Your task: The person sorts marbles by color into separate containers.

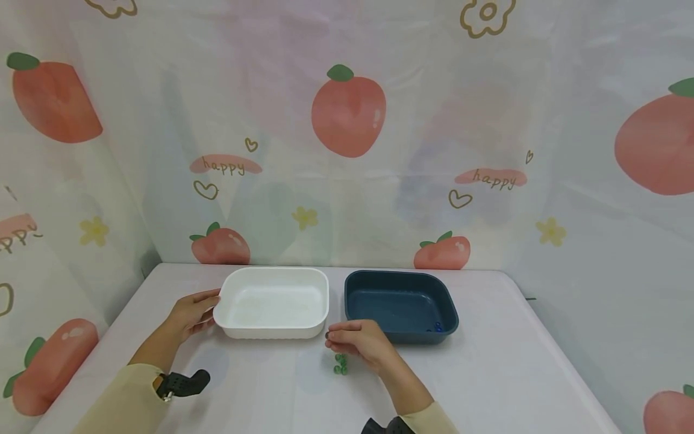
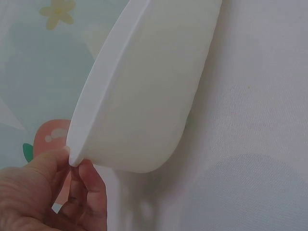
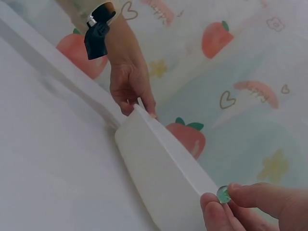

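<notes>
My left hand (image 1: pixel 191 313) pinches the left end of the rim of a white rectangular basin (image 1: pixel 273 331), thumb on top in the left wrist view, where the basin's side (image 2: pixel 149 96) fills the middle. Between thumb and fingertips of my right hand (image 1: pixel 360 342) is a clear green glass marble (image 3: pixel 223 194). That hand is held in front of the gap between the two basins, close to the white one's right front corner. Several green marbles (image 1: pixel 340 365) lie on the table just below it. The white basin shows nothing inside.
A dark blue basin (image 1: pixel 401 276) stands right of the white one, with a few blue marbles (image 1: pixel 437 327) in its front right corner. The white-covered table (image 1: pixel 260 392) ends at a printed cloth backdrop (image 1: pixel 347 199) behind and at the sides.
</notes>
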`<action>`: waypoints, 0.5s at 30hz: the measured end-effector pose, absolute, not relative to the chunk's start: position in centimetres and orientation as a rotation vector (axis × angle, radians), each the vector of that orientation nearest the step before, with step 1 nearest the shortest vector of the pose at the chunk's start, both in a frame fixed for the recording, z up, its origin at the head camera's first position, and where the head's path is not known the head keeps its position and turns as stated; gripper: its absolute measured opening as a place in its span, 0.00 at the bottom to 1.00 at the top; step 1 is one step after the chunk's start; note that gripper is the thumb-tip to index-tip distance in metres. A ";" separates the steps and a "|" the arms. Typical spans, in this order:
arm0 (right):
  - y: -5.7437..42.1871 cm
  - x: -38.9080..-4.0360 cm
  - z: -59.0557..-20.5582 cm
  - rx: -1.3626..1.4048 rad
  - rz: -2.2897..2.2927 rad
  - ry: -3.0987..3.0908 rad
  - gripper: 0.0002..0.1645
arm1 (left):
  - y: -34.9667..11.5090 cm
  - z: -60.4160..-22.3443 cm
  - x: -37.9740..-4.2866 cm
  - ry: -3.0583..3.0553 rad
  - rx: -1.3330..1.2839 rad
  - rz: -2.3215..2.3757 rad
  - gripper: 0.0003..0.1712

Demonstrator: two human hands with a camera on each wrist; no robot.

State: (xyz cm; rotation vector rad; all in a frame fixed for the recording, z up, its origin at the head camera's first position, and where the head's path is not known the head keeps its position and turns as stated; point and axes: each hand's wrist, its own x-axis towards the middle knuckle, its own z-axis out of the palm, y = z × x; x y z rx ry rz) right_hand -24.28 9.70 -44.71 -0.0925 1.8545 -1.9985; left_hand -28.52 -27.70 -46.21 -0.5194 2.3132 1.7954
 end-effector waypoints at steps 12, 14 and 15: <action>8.7 -25.6 -44.4 -0.061 -1.990 1.865 0.22 | -27.7 -46.3 -28.6 2.321 -0.536 1.774 0.31; 8.6 -25.9 -44.4 -0.054 -1.993 1.868 0.22 | -27.7 -46.4 -28.6 2.319 -0.540 1.777 0.32; 8.5 -26.0 -44.5 -0.046 -1.996 1.866 0.22 | -27.7 -46.4 -28.7 2.317 -0.543 1.779 0.32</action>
